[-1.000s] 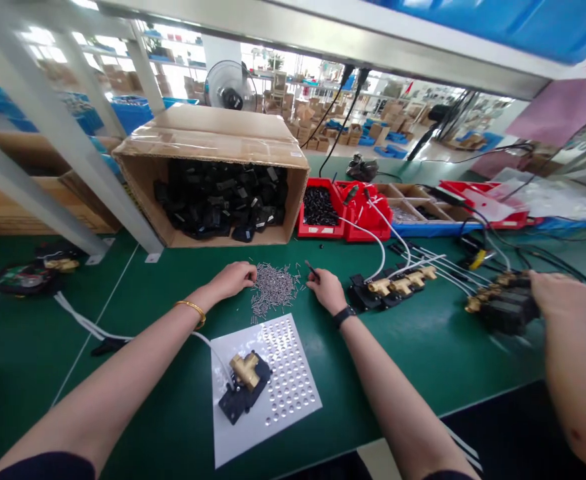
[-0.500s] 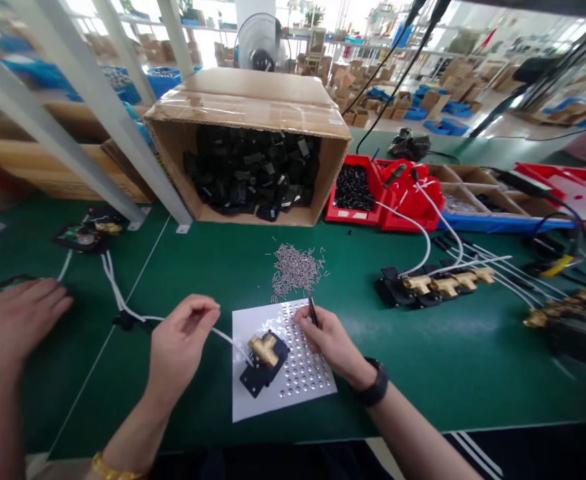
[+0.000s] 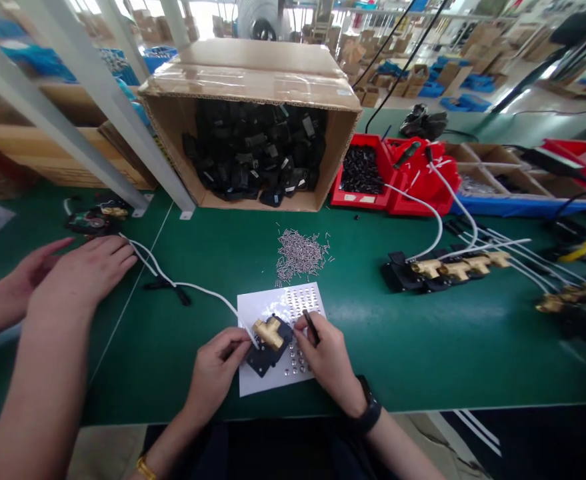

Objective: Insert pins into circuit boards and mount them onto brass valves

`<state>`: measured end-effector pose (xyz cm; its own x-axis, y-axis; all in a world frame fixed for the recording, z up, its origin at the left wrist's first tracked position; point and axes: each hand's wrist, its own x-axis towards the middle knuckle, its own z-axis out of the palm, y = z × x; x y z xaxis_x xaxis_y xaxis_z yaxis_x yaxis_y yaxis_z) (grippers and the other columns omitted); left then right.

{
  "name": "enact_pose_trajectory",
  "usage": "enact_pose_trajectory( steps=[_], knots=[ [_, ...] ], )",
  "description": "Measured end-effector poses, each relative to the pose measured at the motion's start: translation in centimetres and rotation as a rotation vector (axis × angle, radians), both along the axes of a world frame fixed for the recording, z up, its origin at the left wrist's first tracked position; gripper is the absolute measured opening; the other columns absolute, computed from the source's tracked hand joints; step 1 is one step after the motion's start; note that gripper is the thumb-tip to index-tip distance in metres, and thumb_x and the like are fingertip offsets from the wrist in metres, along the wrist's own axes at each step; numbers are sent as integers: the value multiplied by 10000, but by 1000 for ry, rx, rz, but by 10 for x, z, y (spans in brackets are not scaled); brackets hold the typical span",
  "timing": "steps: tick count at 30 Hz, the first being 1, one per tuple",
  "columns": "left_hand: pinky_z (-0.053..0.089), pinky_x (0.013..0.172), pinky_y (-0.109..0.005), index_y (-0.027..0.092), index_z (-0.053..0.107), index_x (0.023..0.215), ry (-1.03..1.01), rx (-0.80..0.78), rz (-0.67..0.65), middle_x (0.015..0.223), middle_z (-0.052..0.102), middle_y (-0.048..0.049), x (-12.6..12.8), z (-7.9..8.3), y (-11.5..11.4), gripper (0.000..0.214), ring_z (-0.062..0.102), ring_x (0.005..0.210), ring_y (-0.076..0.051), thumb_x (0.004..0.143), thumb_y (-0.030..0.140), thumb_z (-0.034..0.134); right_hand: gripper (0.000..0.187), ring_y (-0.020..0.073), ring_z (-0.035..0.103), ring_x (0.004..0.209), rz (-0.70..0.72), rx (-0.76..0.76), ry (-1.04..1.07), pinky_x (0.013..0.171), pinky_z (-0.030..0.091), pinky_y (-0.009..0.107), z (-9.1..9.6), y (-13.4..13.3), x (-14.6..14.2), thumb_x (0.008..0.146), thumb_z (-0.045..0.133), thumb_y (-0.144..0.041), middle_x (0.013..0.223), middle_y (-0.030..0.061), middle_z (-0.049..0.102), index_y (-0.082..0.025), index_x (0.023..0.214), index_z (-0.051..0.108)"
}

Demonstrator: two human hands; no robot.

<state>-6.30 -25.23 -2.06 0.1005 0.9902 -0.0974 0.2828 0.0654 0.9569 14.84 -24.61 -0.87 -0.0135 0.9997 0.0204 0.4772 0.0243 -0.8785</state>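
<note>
A black plastic housing (image 3: 263,361) with a brass T-shaped fitting (image 3: 269,333) on top lies on a white sheet (image 3: 251,385) dotted with rows of small round shiny pieces (image 3: 295,363). A white cable (image 3: 210,291) runs from the housing to the left. My left hand (image 3: 216,371) is closed, thumb and fingers pinching the housing's left edge near the cable. My right hand (image 3: 327,352) is closed round a slim black tool (image 3: 311,327), its fingertips at the housing's right side. The tool's lower end is hidden.
A heap of small metal pins or screws (image 3: 300,255) lies beyond the sheet. Behind stand a cardboard box (image 3: 267,83) of black parts and red bins (image 3: 360,200). Brass-fitted assemblies (image 3: 453,268) lie right. Another person's hands (image 3: 80,267) work at left beside a circuit-board assembly (image 3: 90,221).
My left hand has come down and right to the housing. My right hand has moved from near the pin heap to the housing's right side. The other person's hand has reached further right.
</note>
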Motion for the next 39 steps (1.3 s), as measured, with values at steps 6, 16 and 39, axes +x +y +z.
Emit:
enact_pose_trajectory(
  steps=[6,16,39],
  knots=[
    [492,732,-256,195,633,794,93,148,-117,880,642,-42,-6,2,1,104,616,826,-170,845,234,551,85,171,572,695,41,91,-35,638,462,264,-6,-4,1,820,502,-141,759,32,602,-199,819,563],
    [499,738,-223,205,622,865,141,394,-260,890,652,-31,-10,2,-6,118,621,842,-138,833,112,557,259,171,617,866,116,359,-75,742,529,281,-18,-9,0,783,433,-17,912,68,643,-200,903,573],
    [454,665,-267,126,553,867,326,734,-185,780,618,-71,2,-9,-15,126,555,709,-153,836,47,461,310,172,641,955,218,474,-342,834,543,256,-37,-15,14,830,444,-115,1057,41,662,-191,1108,560]
  ],
)
